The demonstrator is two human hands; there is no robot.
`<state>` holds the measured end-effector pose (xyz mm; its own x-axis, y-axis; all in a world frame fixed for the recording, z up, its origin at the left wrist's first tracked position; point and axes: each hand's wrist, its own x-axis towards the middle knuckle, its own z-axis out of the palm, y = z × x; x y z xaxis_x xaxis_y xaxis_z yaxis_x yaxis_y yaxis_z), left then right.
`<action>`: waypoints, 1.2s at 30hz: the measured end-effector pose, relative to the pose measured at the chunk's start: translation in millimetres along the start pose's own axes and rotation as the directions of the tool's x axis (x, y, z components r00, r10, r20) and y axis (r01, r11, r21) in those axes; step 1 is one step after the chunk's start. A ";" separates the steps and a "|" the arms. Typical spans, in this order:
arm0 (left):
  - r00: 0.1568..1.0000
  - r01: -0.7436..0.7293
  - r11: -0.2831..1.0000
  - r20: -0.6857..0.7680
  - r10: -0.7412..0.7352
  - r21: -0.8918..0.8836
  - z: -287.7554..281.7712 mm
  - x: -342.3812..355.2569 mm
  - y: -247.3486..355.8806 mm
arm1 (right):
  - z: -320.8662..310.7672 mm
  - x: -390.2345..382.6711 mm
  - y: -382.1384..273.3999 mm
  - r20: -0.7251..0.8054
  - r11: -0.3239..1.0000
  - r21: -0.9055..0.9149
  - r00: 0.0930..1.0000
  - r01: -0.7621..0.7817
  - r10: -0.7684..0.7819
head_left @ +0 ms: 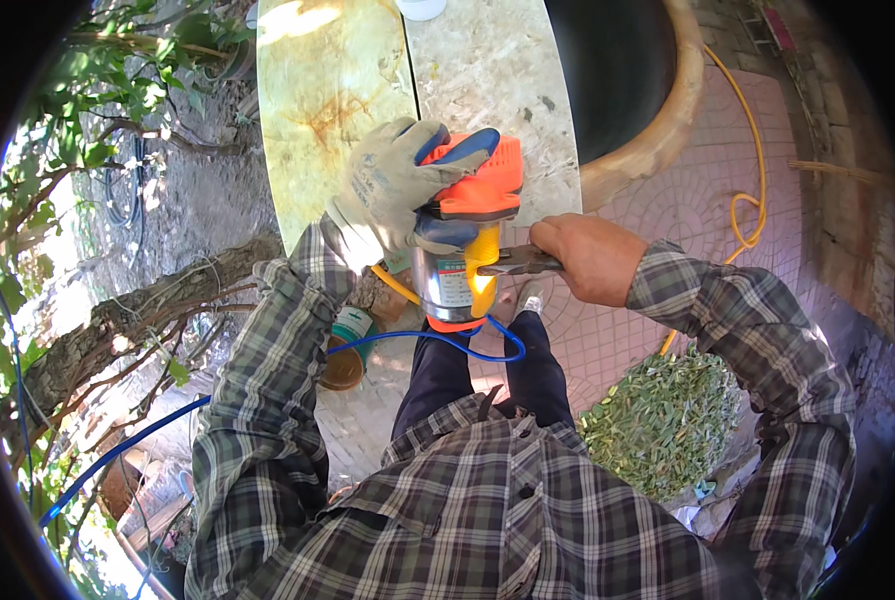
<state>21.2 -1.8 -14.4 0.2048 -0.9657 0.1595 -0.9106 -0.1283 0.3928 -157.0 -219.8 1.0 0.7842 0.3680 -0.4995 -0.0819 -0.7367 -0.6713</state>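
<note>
My left hand (pixel 393 185), in a grey work glove with blue fingertips, wraps round the orange vented end of a submersible pump (pixel 498 165). The pump stands on end over the table's near edge, its silver body and label below the orange part. A yellow hose (pixel 483 255) runs down the pump's side. My bare right hand (pixel 593 258) is closed round dark metal pliers (pixel 518 262), whose jaws meet the yellow hose. Whether they grip a clamp there I cannot make out. A blue cord (pixel 418 338) loops below the pump's lower orange rim.
The worn table (pixel 338 60) lies ahead, beside a large dark-mouthed vat (pixel 608 70). More yellow hose (pixel 761 180) snakes over the pink paving at right. A round heap of leaves (pixel 663 420) lies near my feet. A green container (pixel 350 330) and a branch (pixel 118 340) are at left.
</note>
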 end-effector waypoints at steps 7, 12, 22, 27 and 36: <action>0.995 0.017 0.992 0.096 -0.029 0.128 -0.2 14.9 19.1 | 4.8 -19.7 6.7 -0.040 0.987 -0.135 0.996 -0.083 0.078; 0.994 0.042 0.988 0.098 -0.057 0.150 -1.9 29.2 32.6 | -2.2 -40.1 -3.7 -0.111 0.961 -0.186 0.976 -0.206 0.188; 0.922 0.257 0.935 0.228 -0.312 0.243 10.5 70.7 61.1 | -40.4 -50.9 -63.6 -0.155 0.760 -0.367 0.841 -0.537 0.519; 0.912 0.330 0.910 0.165 -0.376 0.249 1.7 60.1 49.5 | -61.7 -19.9 -103.4 0.050 0.729 -0.493 0.821 -0.475 0.568; 0.959 0.217 0.943 0.126 -0.254 0.254 14.4 31.6 32.6 | -68.3 -39.6 -67.2 0.341 0.679 0.479 0.831 -0.556 0.440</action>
<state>-7.3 -39.8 -9.6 0.3830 -0.9217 -0.0608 -0.9050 -0.3876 0.1751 -140.5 -223.6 103.2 0.4058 0.1747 -0.8971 -0.7864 -0.4334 -0.4402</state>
